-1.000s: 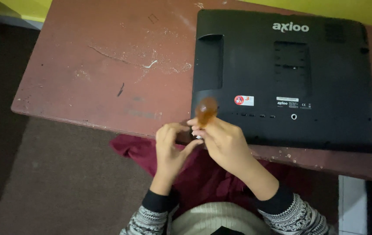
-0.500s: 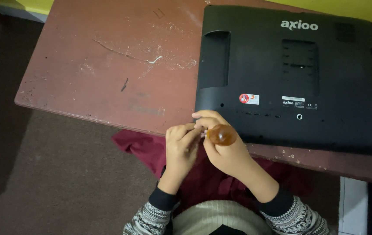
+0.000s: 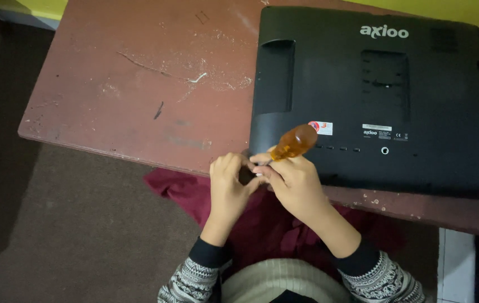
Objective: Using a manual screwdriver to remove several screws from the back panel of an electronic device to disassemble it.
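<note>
Table (image 3: 138, 84), reddish-brown and scuffed, fills the upper frame; a black monitor (image 3: 374, 95) lies face down on its right part. At lower centre, the right hand (image 3: 292, 182) pinches a screwdriver (image 3: 292, 143) at the monitor's near-left corner, amber handle slanting up-right, tip hidden. The left hand (image 3: 229, 182) curls, fingertips meeting the right's.
</note>
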